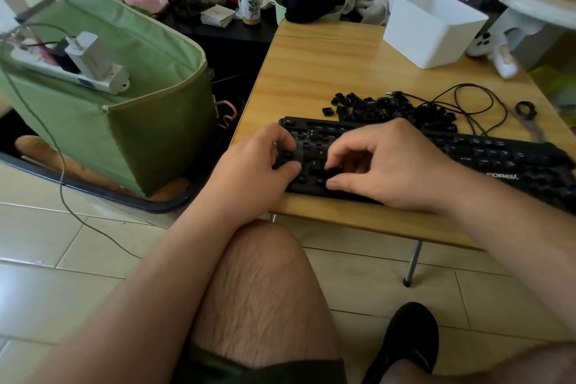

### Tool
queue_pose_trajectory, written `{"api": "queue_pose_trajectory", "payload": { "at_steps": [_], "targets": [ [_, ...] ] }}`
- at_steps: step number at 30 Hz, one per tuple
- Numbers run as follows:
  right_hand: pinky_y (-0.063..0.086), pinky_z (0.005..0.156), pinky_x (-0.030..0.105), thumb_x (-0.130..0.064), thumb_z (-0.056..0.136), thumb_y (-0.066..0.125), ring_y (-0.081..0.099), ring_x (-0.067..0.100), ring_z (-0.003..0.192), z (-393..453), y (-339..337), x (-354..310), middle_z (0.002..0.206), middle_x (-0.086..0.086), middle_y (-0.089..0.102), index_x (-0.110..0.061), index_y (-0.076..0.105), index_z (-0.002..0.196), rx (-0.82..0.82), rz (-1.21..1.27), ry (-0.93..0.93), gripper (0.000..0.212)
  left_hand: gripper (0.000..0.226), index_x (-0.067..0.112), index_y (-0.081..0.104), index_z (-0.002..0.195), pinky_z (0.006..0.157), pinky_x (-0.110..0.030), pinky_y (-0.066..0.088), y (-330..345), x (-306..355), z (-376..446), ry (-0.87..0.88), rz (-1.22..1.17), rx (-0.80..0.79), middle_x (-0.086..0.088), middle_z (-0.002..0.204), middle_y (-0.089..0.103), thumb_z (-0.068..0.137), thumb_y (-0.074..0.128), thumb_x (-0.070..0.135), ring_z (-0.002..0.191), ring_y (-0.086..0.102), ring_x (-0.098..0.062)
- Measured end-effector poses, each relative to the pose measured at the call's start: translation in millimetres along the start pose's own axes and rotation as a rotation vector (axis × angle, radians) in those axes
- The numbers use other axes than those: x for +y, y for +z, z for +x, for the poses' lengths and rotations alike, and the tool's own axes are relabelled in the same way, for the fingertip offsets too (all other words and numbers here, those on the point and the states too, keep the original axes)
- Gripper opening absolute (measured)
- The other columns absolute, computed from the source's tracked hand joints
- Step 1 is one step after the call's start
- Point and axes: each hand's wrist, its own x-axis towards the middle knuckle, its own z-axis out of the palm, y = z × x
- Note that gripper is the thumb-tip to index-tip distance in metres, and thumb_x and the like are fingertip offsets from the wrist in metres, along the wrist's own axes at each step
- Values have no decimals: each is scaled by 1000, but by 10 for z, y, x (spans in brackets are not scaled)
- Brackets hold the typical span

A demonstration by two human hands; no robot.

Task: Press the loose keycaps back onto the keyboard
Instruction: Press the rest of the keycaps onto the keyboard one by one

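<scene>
Black keyboard on wooden table. Left hand grips its 9 o'clock end, fingers curled. Right hand over left-side keys, fingertips drawn together, possibly pinching a keycap; blurred. Loose keycaps heaped at 12 o'clock, just beside.

Bare table beyond keycap pile; white box behind.

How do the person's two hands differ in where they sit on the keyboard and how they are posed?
The left hand grips the left end of the keyboard, thumb along its front edge; the right hand hovers further in, over the letter rows. The left hand wraps the edge; the right hand's fingers curl down toward the keys. Both are bare.
</scene>
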Motion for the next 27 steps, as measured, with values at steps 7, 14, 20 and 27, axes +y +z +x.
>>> {"api": "queue_pose_trajectory", "payload": {
  "at_steps": [7,14,20,27],
  "targets": [
    [60,71,41,-19,78,89,71,18,77,-274,254,65,87,-3,76,-32,80,97,254,318,53,24,13,45,69,94,62,-20,39,-31,23,-65,83,-169,57,13,71,46,88,79,38,66,47,-4],
    [61,75,42,-10,75,89,74,19,85,-304,279,-3,95,-6,77,-24,76,103,315,460,44,34,17,46,78,99,81,-41,51,-62,125,-118,315,-140,62,14,82,53,83,76,52,90,55,-12],
    [61,73,41,-23,73,88,74,19,82,-317,266,-57,89,-2,77,-28,78,97,337,435,51,27,18,39,81,98,75,-38,49,-59,141,-120,362,-116,77,11,77,51,84,76,48,86,54,-14],
    [62,83,35,-30,76,84,75,14,93,-319,320,-98,97,-9,79,-28,80,101,427,447,42,25,10,39,76,94,72,-35,49,-30,182,-110,332,-146,73,7,75,52,88,70,45,86,54,-14]
  ]
}}
